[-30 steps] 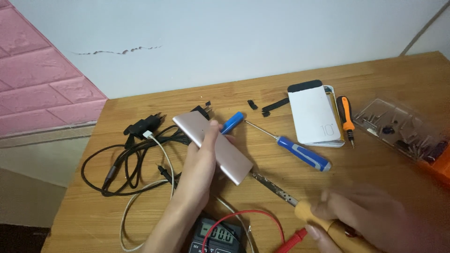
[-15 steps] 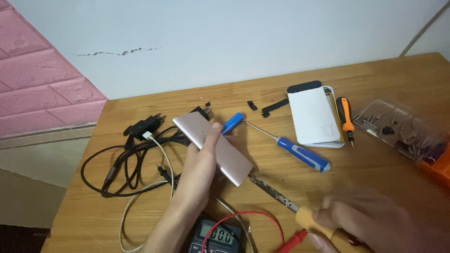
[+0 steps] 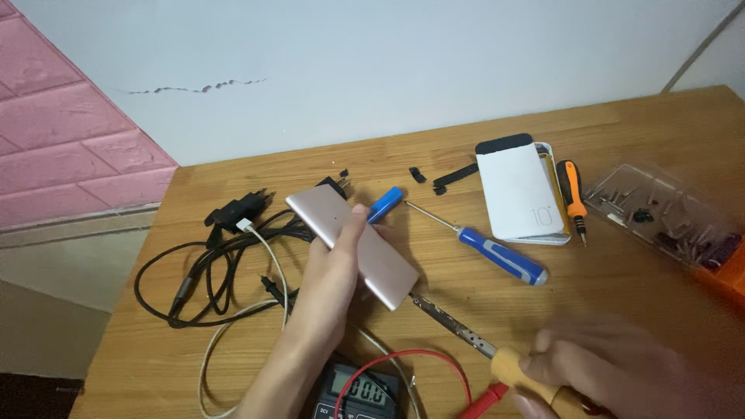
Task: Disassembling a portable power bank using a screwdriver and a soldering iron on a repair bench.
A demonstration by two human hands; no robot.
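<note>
My left hand (image 3: pixel 326 287) grips a slim pink-gold power bank (image 3: pixel 353 244) from below, holding it tilted over the wooden table (image 3: pixel 621 124). My right hand (image 3: pixel 621 372), blurred at the lower right, is closed on the yellow handle of a soldering iron (image 3: pixel 473 341). The iron's metal tip points up-left and reaches the power bank's lower right end. A blue cylindrical battery cell (image 3: pixel 386 205) lies just beyond the power bank.
A blue-handled screwdriver (image 3: pixel 493 252), white power bank (image 3: pixel 518 190), orange screwdriver (image 3: pixel 573 198) and clear box of bits (image 3: pixel 663 213) lie on the right. Black and white cables with a charger (image 3: pixel 233 256) spread at left. A multimeter (image 3: pixel 357 392) with red leads sits at the bottom edge.
My right hand with the soldering iron has shifted slightly, its tip staying at the power bank's end. My left hand and the power bank have hardly moved.
</note>
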